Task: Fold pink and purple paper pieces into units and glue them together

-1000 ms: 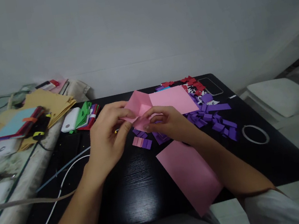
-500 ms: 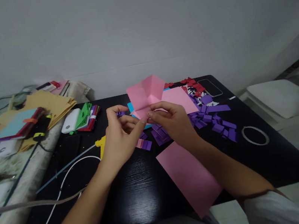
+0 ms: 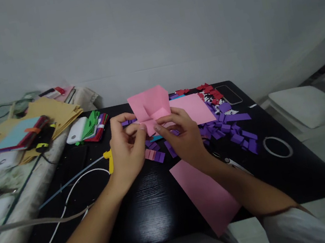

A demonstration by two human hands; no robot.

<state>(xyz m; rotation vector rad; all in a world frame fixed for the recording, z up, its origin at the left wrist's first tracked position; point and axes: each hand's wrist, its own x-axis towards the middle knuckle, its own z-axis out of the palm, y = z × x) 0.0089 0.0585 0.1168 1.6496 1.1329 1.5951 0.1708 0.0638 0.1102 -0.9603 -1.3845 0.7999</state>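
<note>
A creased piece of pink paper (image 3: 151, 102) is held up above the table, its upper part standing open in folds. My left hand (image 3: 127, 145) pinches its lower left edge between thumb and fingers. On the other side, my right hand (image 3: 181, 135) grips the lower right edge, thumb in front. Below and behind the hands lie purple paper pieces (image 3: 158, 157) and small pink folded strips (image 3: 150, 154). A flat pink sheet (image 3: 207, 196) rests on the table under my right forearm, and another pink sheet (image 3: 194, 108) lies behind my right hand.
Scissors (image 3: 233, 163) lie partly hidden by my right forearm. A yellow glue gun (image 3: 110, 160) with a white cord sits left. Purple scraps (image 3: 238, 134), red scraps (image 3: 212, 93) and a ring (image 3: 277, 147) are on the right. Bundled green paper (image 3: 91, 126) lies back left.
Both hands have shifted slightly left with the pink paper, which has turned and opened out more. The scissors have come into view beside my right forearm.
</note>
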